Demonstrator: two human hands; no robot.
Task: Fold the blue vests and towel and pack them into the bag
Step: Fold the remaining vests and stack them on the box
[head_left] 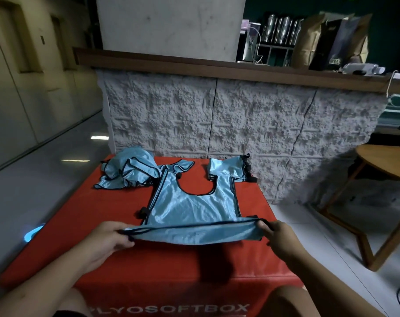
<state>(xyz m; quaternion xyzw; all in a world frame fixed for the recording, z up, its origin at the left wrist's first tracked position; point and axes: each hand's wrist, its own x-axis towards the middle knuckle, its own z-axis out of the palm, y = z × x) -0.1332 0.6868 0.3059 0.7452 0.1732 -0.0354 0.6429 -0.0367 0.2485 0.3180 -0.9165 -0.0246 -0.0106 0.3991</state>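
Observation:
A light blue vest (190, 207) with black trim lies spread flat on the red soft box (217, 266), neck opening away from me. My left hand (109, 239) pinches the vest's near left corner and my right hand (277, 236) pinches its near right corner, lifting the bottom hem off the box. A crumpled heap of blue vests (130, 170) sits at the box's far left. A folded blue vest (228, 170) lies at the far right corner. No towel or bag for packing can be told apart.
A rough white stone counter front (240, 124) rises just behind the box. A round wooden table (386, 163) stands to the right. Paper bags (331, 40) and metal tins stand on the counter top. Pale tiled floor lies left and right.

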